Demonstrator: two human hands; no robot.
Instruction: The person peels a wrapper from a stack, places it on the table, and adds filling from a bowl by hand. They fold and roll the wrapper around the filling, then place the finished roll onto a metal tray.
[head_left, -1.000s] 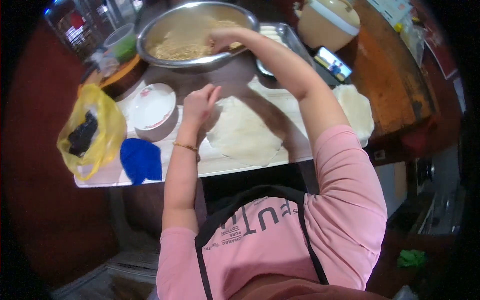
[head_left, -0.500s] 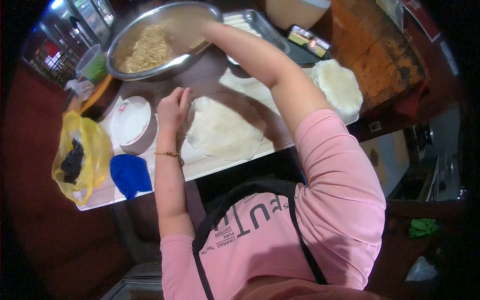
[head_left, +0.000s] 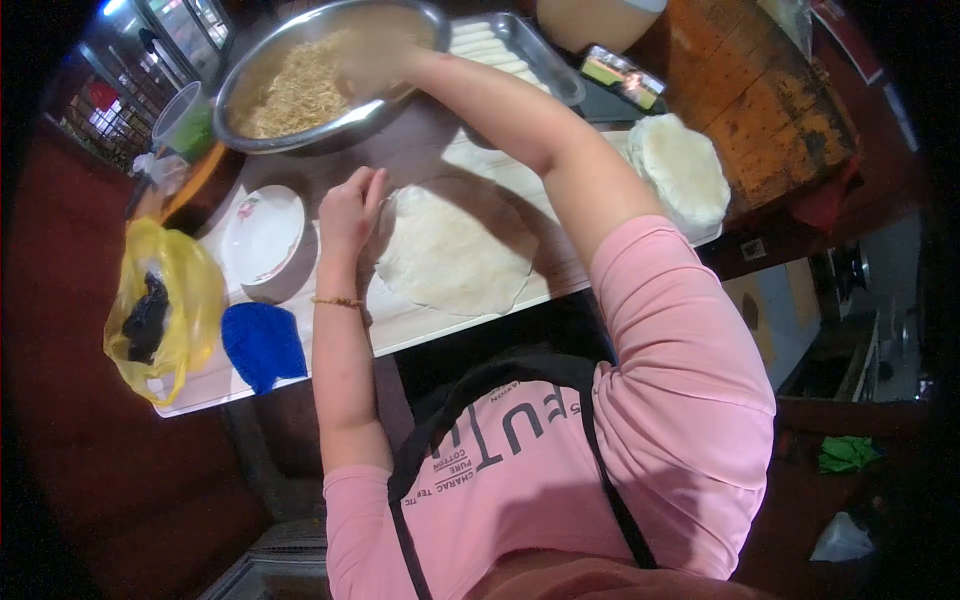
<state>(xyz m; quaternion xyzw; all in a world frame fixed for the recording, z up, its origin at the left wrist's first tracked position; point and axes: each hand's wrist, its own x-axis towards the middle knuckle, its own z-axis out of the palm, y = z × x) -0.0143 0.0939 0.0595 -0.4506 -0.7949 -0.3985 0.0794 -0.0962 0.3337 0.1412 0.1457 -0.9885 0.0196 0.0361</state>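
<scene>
A thin round sheet of dough (head_left: 460,250) lies flat on the pale board. My left hand (head_left: 350,210) rests at its left edge, fingers curled together, with nothing plainly visible in it. My right hand (head_left: 380,62) reaches into the large metal bowl (head_left: 290,147), over the shredded yellowish filling (head_left: 308,90); it is smeared by motion, so its fingers cannot be made out. Behind my right forearm, a metal tray (head_left: 565,88) holds several white rolls (head_left: 490,45). A stack of round wrappers (head_left: 680,170) stands at the board's right end.
Left of my left hand sits a white bowl (head_left: 262,238), with a blue cloth-like piece (head_left: 262,345) and a yellow plastic bag (head_left: 190,300) near the board's edge. A phone (head_left: 622,78) leans behind the wrappers. A clear tub (head_left: 185,125) stands at the back left.
My right hand has shifted left and slightly down within the metal bowl, over the filling. My left hand stays beside the dough sheet. The view has moved slightly.
</scene>
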